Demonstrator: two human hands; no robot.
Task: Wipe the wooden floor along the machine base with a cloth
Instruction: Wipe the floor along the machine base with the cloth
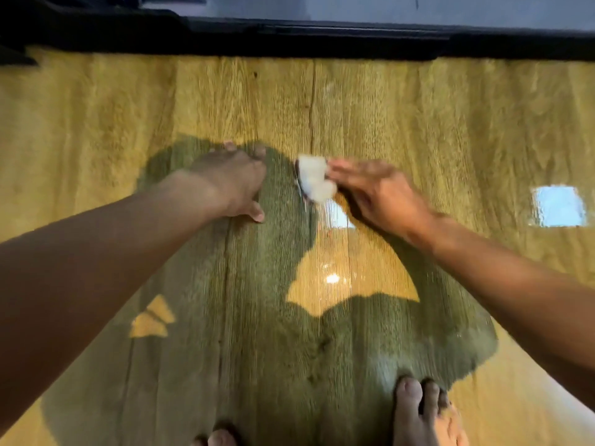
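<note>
Motion blurs the right hand (380, 194); its grip on the cloth (315, 178) is unclear.
</note>
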